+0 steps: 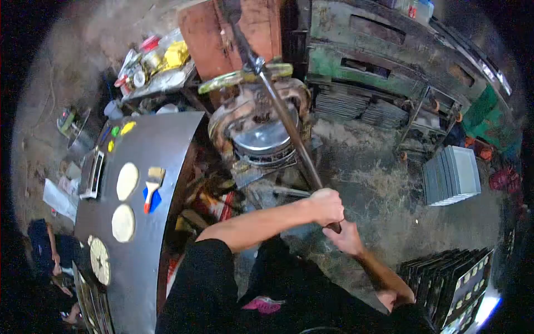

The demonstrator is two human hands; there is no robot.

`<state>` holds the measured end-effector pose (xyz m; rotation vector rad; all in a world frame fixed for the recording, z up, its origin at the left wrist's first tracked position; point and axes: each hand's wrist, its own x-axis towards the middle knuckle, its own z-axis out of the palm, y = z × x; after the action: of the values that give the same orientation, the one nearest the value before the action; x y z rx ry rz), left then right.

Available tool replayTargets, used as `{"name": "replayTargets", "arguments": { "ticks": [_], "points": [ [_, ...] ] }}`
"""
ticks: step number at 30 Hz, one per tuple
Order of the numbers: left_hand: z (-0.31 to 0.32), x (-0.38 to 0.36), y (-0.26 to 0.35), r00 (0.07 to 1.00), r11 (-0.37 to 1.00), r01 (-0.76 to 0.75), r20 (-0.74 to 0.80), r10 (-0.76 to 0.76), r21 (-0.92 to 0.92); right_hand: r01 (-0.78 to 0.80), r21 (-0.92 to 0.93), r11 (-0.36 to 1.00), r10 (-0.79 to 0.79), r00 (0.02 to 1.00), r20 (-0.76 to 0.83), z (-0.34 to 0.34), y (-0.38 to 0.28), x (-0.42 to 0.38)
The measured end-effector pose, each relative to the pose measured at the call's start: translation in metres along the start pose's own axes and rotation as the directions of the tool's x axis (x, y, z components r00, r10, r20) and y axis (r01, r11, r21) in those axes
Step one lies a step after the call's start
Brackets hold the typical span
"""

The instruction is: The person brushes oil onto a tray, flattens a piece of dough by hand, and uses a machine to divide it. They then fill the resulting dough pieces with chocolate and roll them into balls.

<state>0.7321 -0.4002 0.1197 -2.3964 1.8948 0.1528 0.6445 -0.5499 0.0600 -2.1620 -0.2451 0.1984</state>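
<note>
Both my hands are wrapped round the lower end of a long metal lever [286, 119]. My left hand [325, 206] grips it just above my right hand [346, 236], which is closed round the tip. The lever runs up and away to a joint on a heavy, worn hand press [225, 114]. In the press's frame sits a shiny round metal pan or plate [264, 137]; what lies under it is hidden.
Left, a dark worktable [142, 245] bears flat dough rounds [123, 222], a brush [153, 186] and a scored dough round [100, 261]. A co-worker's hand [57, 264] shows far left. Stacked grey trays [453, 175] and a tray rack [445, 284] stand right; deck ovens [361, 50] behind.
</note>
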Motion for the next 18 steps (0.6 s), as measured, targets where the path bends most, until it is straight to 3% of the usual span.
{"name": "replayTargets", "arguments": {
  "ticks": [1,2,3,5,7,8,9,11,13,14,15,17,18],
  "points": [
    [-0.008,-0.007,-0.001,1.0,1.0,-0.009,0.002,0.009,0.018,0.016,-0.004,1.0,-0.016,1.0,0.012,-0.015,-0.014,-0.001],
    [-0.009,-0.012,0.001,0.989,0.999,-0.014,-0.147,0.02,0.047,-0.154,0.173,0.973,0.116,0.97,0.214,-0.033,-0.025,-0.004],
    [-0.02,-0.015,0.0,0.959,0.998,-0.016,-0.282,0.031,0.056,-0.354,0.3,0.886,0.208,0.881,0.425,-0.052,-0.037,-0.008],
    [-0.066,-0.024,-0.011,0.821,0.996,-0.083,-0.565,0.083,0.027,-0.004,0.302,0.953,-0.097,0.944,0.317,-0.093,-0.059,0.003],
    [-0.123,-0.029,-0.035,0.656,0.968,0.016,-0.733,0.179,0.251,-0.241,0.581,0.777,0.143,0.967,0.21,-0.127,-0.134,0.011],
    [-0.156,-0.034,-0.055,0.546,0.945,0.049,-0.801,0.246,0.323,-0.016,0.653,0.757,-0.149,0.969,0.198,-0.142,-0.155,0.024],
    [-0.19,-0.045,-0.071,0.577,0.955,0.031,-0.785,0.224,0.295,0.196,0.715,0.671,-0.432,0.887,0.163,-0.152,-0.169,0.044],
    [-0.241,-0.06,-0.106,0.512,0.951,0.177,-0.849,0.132,0.254,0.405,0.864,0.3,-0.639,0.758,-0.134,-0.143,-0.187,0.093],
    [-0.284,-0.08,-0.149,0.26,0.926,0.339,-0.963,0.076,0.165,0.437,0.732,0.522,-0.448,0.871,-0.2,-0.142,-0.198,0.122],
    [-0.298,-0.091,-0.169,0.26,0.925,0.339,-0.962,0.082,0.17,0.469,0.664,0.582,-0.4,0.876,-0.268,-0.125,-0.197,0.137],
    [-0.315,-0.106,-0.191,0.156,0.949,0.316,-0.987,-0.034,0.018,0.359,0.528,0.77,-0.306,0.933,-0.188,-0.116,-0.18,0.151],
    [-0.35,-0.138,-0.236,-0.04,0.936,0.221,-0.962,-0.271,-0.273,0.108,0.419,0.902,-0.124,0.992,0.011,-0.074,-0.134,0.184],
    [-0.352,-0.147,-0.269,-0.129,0.925,0.325,-0.978,-0.162,-0.197,0.042,0.4,0.915,-0.094,0.989,0.112,-0.041,-0.08,0.202]
  ]
}}
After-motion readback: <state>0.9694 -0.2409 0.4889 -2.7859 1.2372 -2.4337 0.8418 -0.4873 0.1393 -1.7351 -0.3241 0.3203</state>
